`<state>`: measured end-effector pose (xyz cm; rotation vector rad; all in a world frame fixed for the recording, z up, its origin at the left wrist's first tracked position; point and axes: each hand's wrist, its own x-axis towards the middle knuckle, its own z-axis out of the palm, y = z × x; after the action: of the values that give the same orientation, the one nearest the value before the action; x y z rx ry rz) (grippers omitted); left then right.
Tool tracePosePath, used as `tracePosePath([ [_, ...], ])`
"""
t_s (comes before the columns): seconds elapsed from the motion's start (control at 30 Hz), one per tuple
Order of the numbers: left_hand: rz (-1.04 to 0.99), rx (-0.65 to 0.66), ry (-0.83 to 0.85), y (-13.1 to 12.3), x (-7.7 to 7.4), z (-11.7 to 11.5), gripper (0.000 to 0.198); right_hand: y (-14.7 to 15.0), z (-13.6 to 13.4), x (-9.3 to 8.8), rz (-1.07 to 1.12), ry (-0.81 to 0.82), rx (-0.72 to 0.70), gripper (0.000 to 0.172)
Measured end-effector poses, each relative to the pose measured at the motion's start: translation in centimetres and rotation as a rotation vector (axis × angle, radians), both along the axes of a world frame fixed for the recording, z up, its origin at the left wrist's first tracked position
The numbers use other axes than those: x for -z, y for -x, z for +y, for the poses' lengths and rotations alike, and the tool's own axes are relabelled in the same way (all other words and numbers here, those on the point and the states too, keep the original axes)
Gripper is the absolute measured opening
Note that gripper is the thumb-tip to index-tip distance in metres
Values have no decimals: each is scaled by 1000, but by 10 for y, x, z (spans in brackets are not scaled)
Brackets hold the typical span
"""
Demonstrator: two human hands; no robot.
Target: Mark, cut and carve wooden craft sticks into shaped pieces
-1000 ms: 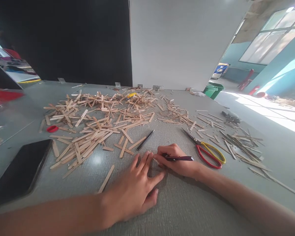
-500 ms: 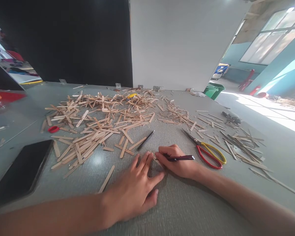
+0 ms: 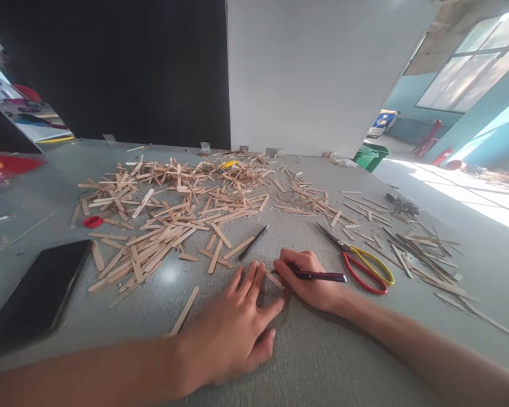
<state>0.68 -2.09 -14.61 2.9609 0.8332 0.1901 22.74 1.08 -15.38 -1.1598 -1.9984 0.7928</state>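
Left hand, flat and unclenched, pins a short stick between both hands; right hand grips a dark pen touching it.

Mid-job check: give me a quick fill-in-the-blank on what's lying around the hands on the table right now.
The scissors beside the right hand have one red handle loop and one ___ loop.
The dark pen-like tool is held in the ___ hand.
The phone lying left of the left hand is ___ in colour.
Missing words: yellow; right; black.
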Motion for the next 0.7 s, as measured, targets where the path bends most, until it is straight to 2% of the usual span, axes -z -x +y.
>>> tracePosePath([
  [0.4,19,4,-7,-1,-2,-1,52,1,2,-1,30,67,-11,34],
  [0.7,0,23,-16,-1,1,1,58,1,3,-2,15,72,10,38],
])
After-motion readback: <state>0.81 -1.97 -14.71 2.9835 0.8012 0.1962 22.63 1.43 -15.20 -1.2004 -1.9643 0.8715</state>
